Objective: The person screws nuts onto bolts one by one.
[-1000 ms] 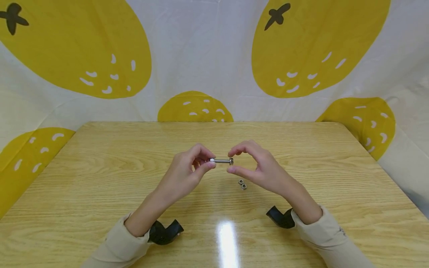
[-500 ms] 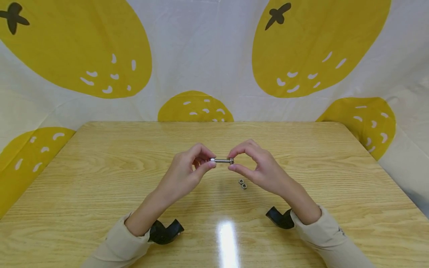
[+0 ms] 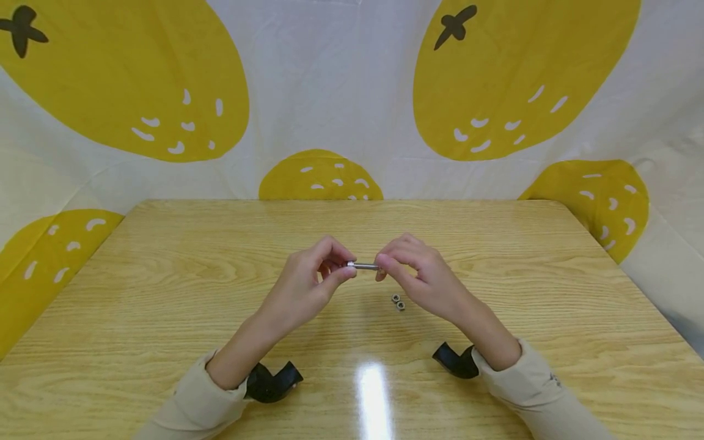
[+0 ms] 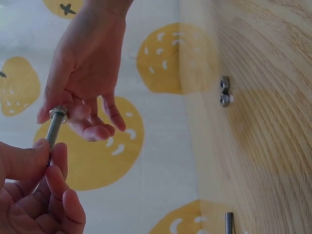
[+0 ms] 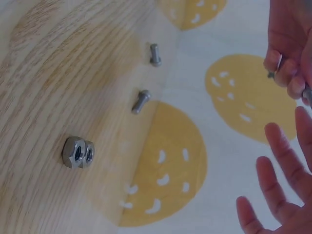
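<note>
In the head view my left hand [image 3: 308,278] pinches a silver bolt [image 3: 365,266] between thumb and fingers, holding it level above the table. The threaded shaft points towards my right hand [image 3: 423,275], whose thumb and fingers close on its right end. There the left wrist view shows a hex nut [image 4: 59,113] around the bolt, between the right thumb and forefinger. The other right fingers hang loosely bent. Part of the bolt is hidden inside my left fingers. In the right wrist view, the left hand [image 5: 292,58] is at the upper right and the right fingers [image 5: 278,146] are spread.
Two loose hex nuts [image 3: 398,302] lie touching on the wooden table [image 3: 220,244], below my right hand. Two more bolts, one upper [image 5: 155,54] and one lower [image 5: 141,101], lie there in the right wrist view. A patterned cloth [image 3: 330,91] hangs behind the table.
The right fingers come in from slightly apart, pinch the nut, then roll round it, the thumb shifting up and the fingertips down. My left hand stays nearly still with the bolt.
</note>
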`<state>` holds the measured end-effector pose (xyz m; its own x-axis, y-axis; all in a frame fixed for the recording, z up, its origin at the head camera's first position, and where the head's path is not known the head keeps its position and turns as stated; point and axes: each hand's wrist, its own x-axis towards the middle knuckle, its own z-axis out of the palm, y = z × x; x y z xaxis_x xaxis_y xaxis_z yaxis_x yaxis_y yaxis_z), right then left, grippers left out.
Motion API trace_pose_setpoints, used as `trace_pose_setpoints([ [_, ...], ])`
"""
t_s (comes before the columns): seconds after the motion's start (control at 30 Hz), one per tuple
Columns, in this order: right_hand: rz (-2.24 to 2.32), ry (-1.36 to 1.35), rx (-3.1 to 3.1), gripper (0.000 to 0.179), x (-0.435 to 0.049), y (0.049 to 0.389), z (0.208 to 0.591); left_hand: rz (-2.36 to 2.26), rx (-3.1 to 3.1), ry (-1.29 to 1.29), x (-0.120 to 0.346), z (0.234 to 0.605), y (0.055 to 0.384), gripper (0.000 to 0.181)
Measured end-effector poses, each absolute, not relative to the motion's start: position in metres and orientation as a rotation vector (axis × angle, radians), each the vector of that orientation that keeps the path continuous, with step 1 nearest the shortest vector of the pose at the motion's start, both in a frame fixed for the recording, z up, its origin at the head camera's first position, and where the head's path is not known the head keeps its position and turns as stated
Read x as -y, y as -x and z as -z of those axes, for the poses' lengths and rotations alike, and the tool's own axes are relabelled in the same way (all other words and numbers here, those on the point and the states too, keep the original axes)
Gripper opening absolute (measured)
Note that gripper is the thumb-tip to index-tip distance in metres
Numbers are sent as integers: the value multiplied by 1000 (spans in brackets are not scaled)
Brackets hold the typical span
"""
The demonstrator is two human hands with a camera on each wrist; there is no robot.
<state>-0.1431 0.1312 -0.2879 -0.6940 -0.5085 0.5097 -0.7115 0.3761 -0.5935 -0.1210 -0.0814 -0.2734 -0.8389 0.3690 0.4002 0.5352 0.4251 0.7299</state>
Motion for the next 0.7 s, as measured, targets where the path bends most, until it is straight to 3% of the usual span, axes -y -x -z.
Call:
trace_pose_setpoints([
  [0.1,-1216,-1055,2440,24,-132,143,287,1377,2504,797,81,274,121,15],
  [0.2,-1234,-1040,2456,14,-133,142,286,1375,2506,792,82,275,122,14],
  [0.4,-1239,-1067,2373,37,-134,140,282,1375,2511,779,83,274,122,14],
  [0.7,-1223,-1167,2244,30,-134,144,284,1378,2512,777,83,274,122,15],
])
